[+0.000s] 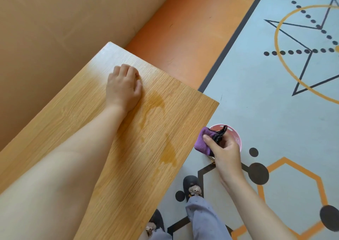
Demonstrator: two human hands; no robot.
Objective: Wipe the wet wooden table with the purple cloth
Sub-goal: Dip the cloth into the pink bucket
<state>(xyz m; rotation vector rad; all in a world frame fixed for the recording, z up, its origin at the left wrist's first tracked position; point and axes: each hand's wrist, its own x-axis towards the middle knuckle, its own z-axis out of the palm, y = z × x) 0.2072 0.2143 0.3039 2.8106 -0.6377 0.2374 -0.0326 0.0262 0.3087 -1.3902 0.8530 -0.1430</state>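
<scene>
A light wooden table runs from the lower left to the centre. Wet patches darken its right part, near the edge. My left hand rests on the tabletop with its fingers curled, holding nothing. My right hand is off the table's right edge, above the floor, gripping a folded purple cloth together with a small black object. The cloth hangs over a pink cup.
The pink cup stands on a grey patterned floor mat beside the table. My feet in dark slippers are below the table edge. An orange floor strip and a tan wall lie beyond the table.
</scene>
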